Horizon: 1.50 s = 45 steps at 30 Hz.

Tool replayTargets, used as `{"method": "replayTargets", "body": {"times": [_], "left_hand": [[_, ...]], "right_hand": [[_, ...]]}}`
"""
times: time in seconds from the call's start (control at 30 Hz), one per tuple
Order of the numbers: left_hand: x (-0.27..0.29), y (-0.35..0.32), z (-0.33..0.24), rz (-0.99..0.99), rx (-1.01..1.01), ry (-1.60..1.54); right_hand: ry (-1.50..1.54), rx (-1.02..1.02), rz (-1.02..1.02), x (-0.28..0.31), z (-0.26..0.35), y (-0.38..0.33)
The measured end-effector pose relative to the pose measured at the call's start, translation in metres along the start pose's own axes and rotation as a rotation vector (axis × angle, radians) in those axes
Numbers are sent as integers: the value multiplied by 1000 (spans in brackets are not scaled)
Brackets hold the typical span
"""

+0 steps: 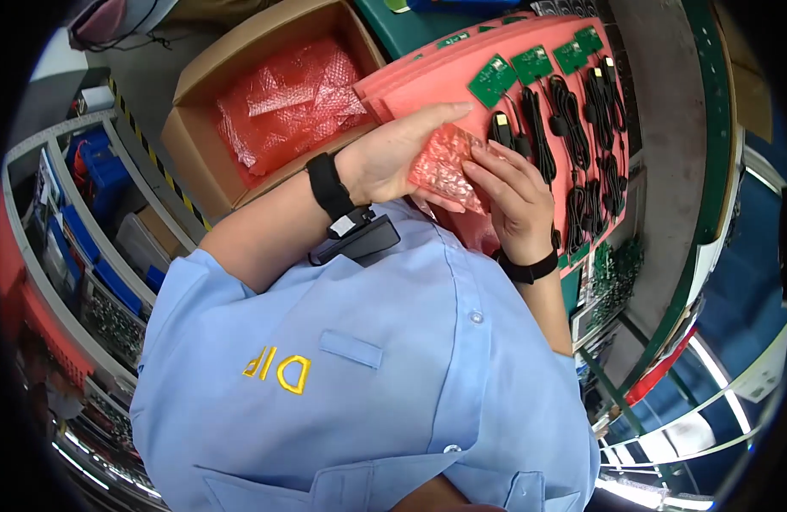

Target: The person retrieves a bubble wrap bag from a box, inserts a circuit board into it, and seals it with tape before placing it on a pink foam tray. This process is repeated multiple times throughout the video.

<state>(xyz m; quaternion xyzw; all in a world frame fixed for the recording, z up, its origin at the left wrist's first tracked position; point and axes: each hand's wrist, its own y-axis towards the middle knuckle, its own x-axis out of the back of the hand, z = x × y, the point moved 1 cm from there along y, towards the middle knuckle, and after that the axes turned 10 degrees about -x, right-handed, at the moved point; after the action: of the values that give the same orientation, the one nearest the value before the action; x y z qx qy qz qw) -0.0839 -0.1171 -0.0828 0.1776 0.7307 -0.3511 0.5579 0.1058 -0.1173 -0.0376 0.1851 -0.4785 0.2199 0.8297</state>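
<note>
My left hand and my right hand together hold a small pink bubble-wrap bag in front of my chest. The left hand's fingers lie flat along the bag's upper edge, and the right hand's fingertips pinch its right side. Both wrists wear black bands; a black clip device hangs at the left wrist. Just beyond the hands lies a stack of pink foam trays. The top tray carries green circuit boards with black cables attached, laid in rows.
An open cardboard box filled with more pink bubble-wrap bags stands to the left of the trays. Metal shelving with blue bins runs along the far left. The green-edged workbench curves down the right side. My light blue shirt fills the lower view.
</note>
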Motion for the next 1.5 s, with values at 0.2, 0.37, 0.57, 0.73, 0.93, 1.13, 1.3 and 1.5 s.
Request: {"method": "replayTargets", "body": {"times": [0.2, 0.37, 0.57, 0.73, 0.93, 1.13, 1.3, 1.5], "left_hand": [[-9, 18, 10, -208, -167, 630], [-22, 24, 3, -259, -281, 788], [-29, 38, -6, -361, -275, 976], [-33, 39, -7, -402, -264, 1027], [-40, 39, -1, -434, -272, 1063], [-43, 34, 2, -483, -329, 1043], [-41, 43, -4, -465, -300, 995], [-53, 25, 12, -435, -327, 937]], "right_hand": [[-31, -38, -62, 43, 3, -44], [586, -842, -870, 90, -57, -190], [458, -1286, -1158, 42, -219, -351], [678, -1464, -1031, -23, -323, -362], [959, -1451, -985, -23, -363, -337], [1007, -1247, -1223, -48, -323, -344], [309, -1326, -852, -86, -325, -363], [235, -1117, -1125, -4, -268, -373]]}}
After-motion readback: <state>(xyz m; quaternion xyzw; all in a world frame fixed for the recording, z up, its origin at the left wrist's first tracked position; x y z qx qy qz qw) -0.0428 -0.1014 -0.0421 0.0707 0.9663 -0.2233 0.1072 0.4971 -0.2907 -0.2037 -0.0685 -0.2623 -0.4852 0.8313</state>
